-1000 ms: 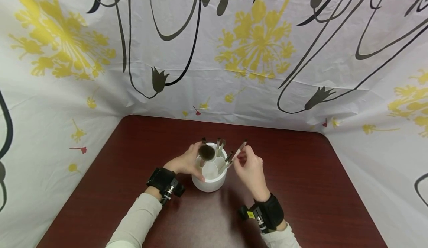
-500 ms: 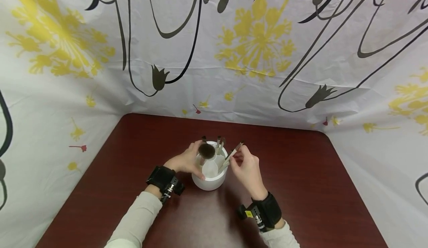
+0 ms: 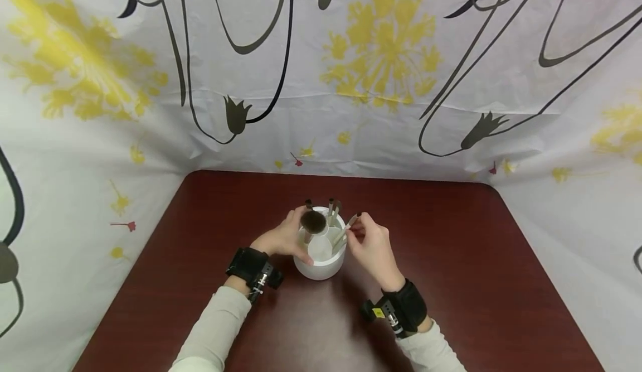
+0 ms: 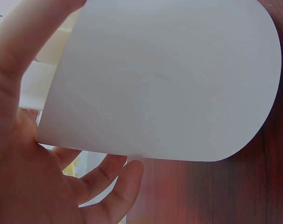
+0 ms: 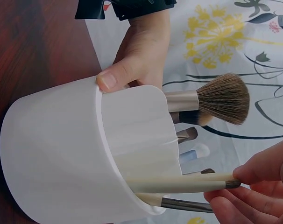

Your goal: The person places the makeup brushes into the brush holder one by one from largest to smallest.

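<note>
A white makeup brush holder [image 3: 318,273] with inner compartments stands upright on the table. My left hand [image 3: 287,239] grips it from the left, its thumb over the rim and its fingers behind. Between thumb and fingertips, my right hand [image 3: 376,252] pinches a slim pale-handled makeup brush [image 3: 352,221] at the holder's right side. In the right wrist view, thin pale brushes [image 5: 179,185] lean there close together; their lower ends are hidden inside. A large fluffy brush [image 5: 224,99] stands at the left hand's side, with several smaller brushes [image 5: 188,135] behind it.
The dark red-brown table [image 3: 200,316] extends around the holder on all sides. A white patterned cloth [image 3: 281,76] hangs behind the table's back edge and along both sides.
My right hand has moved a little left and closer to the holder, bringing the pinched brush down at its right side. The left hand keeps its grip on the holder.
</note>
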The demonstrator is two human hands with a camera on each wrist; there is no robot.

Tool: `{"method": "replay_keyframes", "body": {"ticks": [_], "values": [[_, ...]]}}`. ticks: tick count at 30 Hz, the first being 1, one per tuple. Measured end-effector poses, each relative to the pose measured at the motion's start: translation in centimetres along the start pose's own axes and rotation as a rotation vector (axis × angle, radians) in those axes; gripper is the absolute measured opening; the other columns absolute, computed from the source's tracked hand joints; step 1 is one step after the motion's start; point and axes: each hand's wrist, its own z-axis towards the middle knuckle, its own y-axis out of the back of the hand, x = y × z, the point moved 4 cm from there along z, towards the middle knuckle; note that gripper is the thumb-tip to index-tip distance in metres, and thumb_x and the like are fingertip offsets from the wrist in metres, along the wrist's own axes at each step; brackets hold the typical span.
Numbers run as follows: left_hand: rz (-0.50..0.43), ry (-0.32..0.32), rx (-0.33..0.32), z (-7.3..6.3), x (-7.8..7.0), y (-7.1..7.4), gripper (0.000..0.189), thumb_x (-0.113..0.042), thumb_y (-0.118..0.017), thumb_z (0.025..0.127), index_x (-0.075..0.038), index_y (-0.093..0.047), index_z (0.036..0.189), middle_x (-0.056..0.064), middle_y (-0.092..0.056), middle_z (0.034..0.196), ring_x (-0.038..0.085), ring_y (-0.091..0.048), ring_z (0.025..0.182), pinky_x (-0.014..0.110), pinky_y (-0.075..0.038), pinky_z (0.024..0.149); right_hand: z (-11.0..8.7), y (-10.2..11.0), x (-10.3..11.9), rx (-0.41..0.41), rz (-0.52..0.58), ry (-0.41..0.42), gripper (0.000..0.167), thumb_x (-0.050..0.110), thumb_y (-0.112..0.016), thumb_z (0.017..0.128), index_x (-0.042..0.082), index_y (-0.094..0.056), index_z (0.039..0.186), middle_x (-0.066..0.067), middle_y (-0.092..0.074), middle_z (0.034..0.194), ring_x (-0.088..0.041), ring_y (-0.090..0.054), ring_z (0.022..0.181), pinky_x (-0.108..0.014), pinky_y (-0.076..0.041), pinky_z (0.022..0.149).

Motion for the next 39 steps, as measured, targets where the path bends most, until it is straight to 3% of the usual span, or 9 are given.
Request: {"method": "replay_keyframes", "body": {"ticks": [12,31,39], "values": [[-0.003,0.005,0.001,0.3,-0.2,0.0,0.127,-0.031,-0.09,0.045,-0.004,-0.011,0.142,0.021,-0.026,0.136,0.033,-0.032,0.125,0.047,-0.033,0.098,0.1,0.2,-0.2,0.013,0.015,-0.021,0.016,-0.004,-0.065,0.076,-0.002,-0.057,0.09,-0.008,-0.064,0.08,-0.015,-0.063,0.07,-0.025,-0.051,0.062],[-0.013,0.014,0.002,0.4,-0.7,0.2,0.13,-0.032,-0.091,0.044,-0.005,-0.01,0.142,0.019,-0.026,0.137,0.032,-0.031,0.125,0.047,-0.034,0.098,-0.1,1.4,-0.3,-0.002,-0.002,-0.054,0.012,0.002,-0.065,0.079,0.004,-0.059,0.089,-0.005,-0.063,0.081,-0.014,-0.062,0.074,-0.03,-0.051,0.063],[-0.012,0.013,0.0,-0.1,-0.5,-0.3,0.13,-0.033,-0.09,0.045,-0.003,-0.01,0.142,0.02,-0.026,0.136,0.032,-0.031,0.125,0.048,-0.035,0.097,-0.6,1.9,-0.2,-0.001,0.019,-0.039,0.014,0.001,-0.067,0.078,0.003,-0.059,0.089,-0.005,-0.063,0.08,-0.014,-0.063,0.072,-0.03,-0.052,0.064]]}}
